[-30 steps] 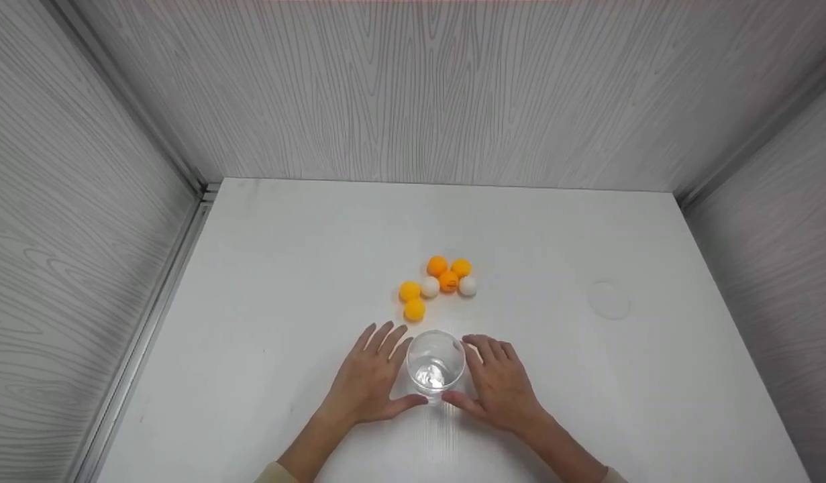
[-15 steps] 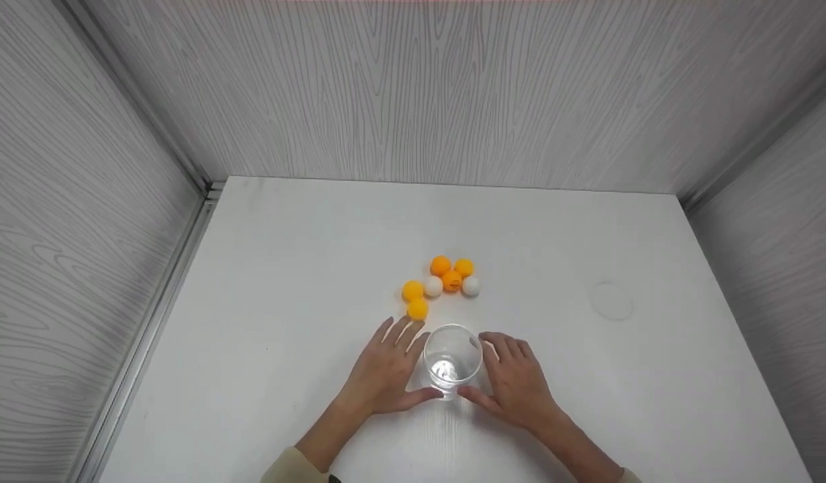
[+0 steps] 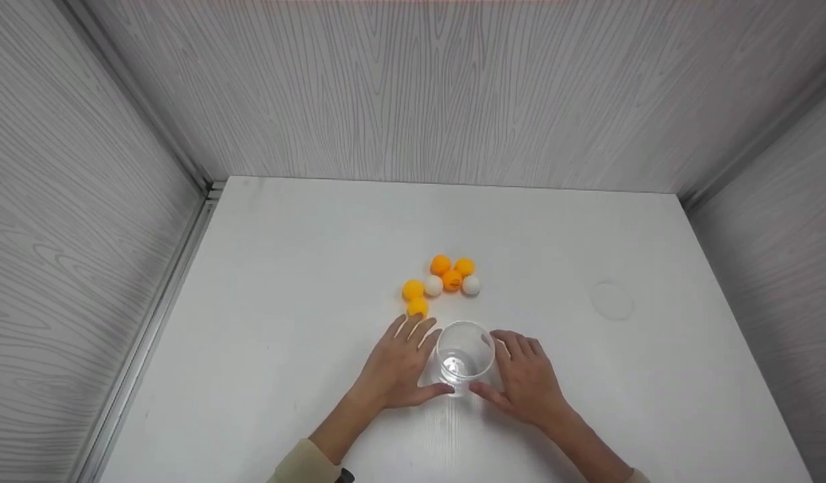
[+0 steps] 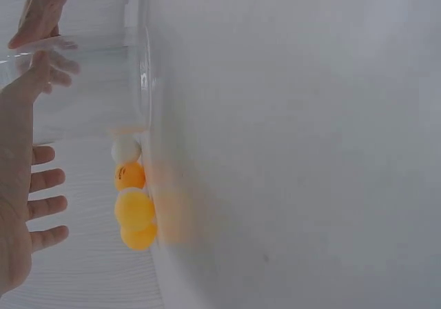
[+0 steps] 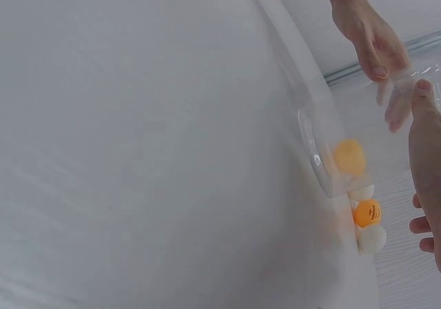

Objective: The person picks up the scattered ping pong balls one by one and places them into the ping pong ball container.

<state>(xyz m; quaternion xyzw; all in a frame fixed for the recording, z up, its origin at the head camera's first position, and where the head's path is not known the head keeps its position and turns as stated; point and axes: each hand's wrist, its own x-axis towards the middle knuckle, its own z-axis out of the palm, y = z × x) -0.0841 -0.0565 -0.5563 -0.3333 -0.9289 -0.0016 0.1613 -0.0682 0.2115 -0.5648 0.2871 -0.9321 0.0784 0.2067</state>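
Note:
A clear, round cup [image 3: 465,365] stands upright on the white table between the person's two hands, with nothing visible in it. On its left side lies the left hand [image 3: 396,369], fingers spread and straight, thumb against the near wall. Opposite, the right hand [image 3: 530,382] presses the cup's right side, its fingers slightly bent and its thumb at the near wall. Just beyond the left fingertips is an orange table tennis ball [image 3: 418,306]; the left wrist view shows those fingers [image 4: 48,207] higher than the balls and apart from them.
Behind the cup several more table tennis balls cluster, orange [image 3: 452,280] and white [image 3: 471,285]. A faint clear ring [image 3: 592,295] lies on the table at the right. Wood-grain panels [image 3: 413,94] wall off the back and both sides.
The cup has slid right and slightly away from the person, both hands moving along with it. The balls keep their arrangement. The whole view shifted slightly at first.

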